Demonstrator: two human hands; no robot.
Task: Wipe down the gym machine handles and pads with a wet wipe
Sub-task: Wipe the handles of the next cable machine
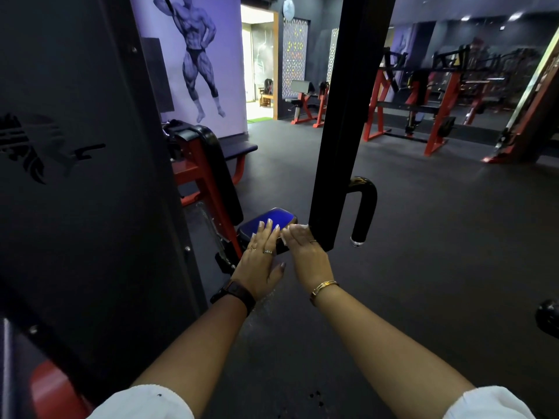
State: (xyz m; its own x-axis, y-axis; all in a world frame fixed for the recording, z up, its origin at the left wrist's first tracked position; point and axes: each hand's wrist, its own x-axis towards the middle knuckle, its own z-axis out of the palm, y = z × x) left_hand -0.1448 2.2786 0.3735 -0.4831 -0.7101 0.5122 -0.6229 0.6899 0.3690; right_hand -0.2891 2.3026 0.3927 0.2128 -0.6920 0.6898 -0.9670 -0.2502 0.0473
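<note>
A blue padded seat (276, 217) of the gym machine sits low in the middle of the view. My left hand (261, 261) lies flat on its near end with straight fingers. My right hand (305, 255) is beside it, fingers straight, pressing a white wet wipe (298, 228) against the seat's right edge. Only a small part of the wipe shows past the fingertips. A black curved handle (364, 207) hangs from the black upright post (348, 116) just right of the seat.
A dark weight-stack cover (84, 176) fills the left side. The red frame and black back pad (217, 173) stand behind the seat. Red and black machines (423, 98) stand at the far right. Dark rubber floor (438, 252) stretches to the right.
</note>
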